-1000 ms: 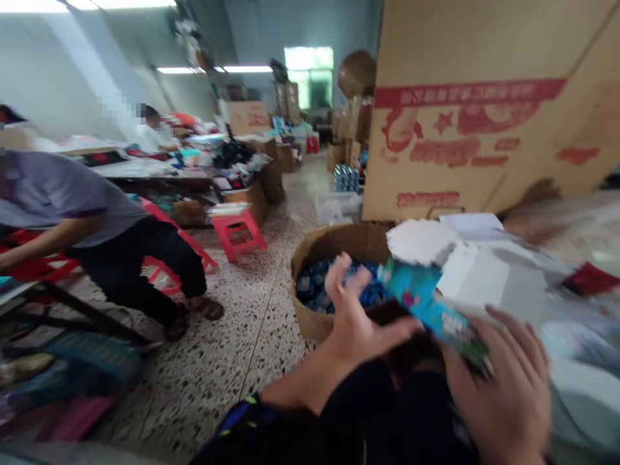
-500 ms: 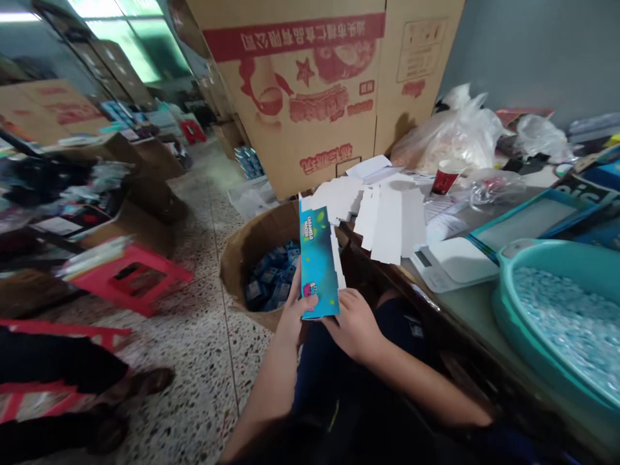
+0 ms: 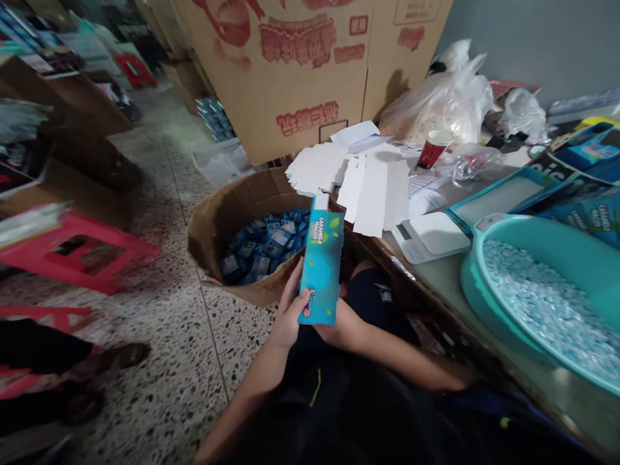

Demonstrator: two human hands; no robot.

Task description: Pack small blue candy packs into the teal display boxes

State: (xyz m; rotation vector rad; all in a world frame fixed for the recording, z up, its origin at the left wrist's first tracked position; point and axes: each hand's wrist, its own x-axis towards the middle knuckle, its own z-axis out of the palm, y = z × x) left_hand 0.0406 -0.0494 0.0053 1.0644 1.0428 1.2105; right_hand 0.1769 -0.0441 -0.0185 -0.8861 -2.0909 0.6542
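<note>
A blue carton (image 3: 322,268) with green leaf prints is held upright in front of me, a white flap showing at its top. My left hand (image 3: 289,314) grips its lower left side, thumb on the front face. Behind its lower right side is my right hand (image 3: 341,323), whose fingers are mostly hidden by the carton. Just beyond stands a large round cardboard bin (image 3: 208,226) holding many small blue packs (image 3: 271,242). White flattened cartons (image 3: 371,194) lie on the table edge to the right of the bin.
A white scale (image 3: 433,236) and a teal basin (image 3: 489,226) of small wrapped pieces stand on the table at right. A red paper cup (image 3: 433,150) and plastic bags (image 3: 450,97) are behind. Red stools (image 3: 92,252) and a person's feet (image 3: 116,357) are at left.
The view has tilted down and shifted. The carton has turned so its front faces me more squarely, and my right hand has moved further behind it.
</note>
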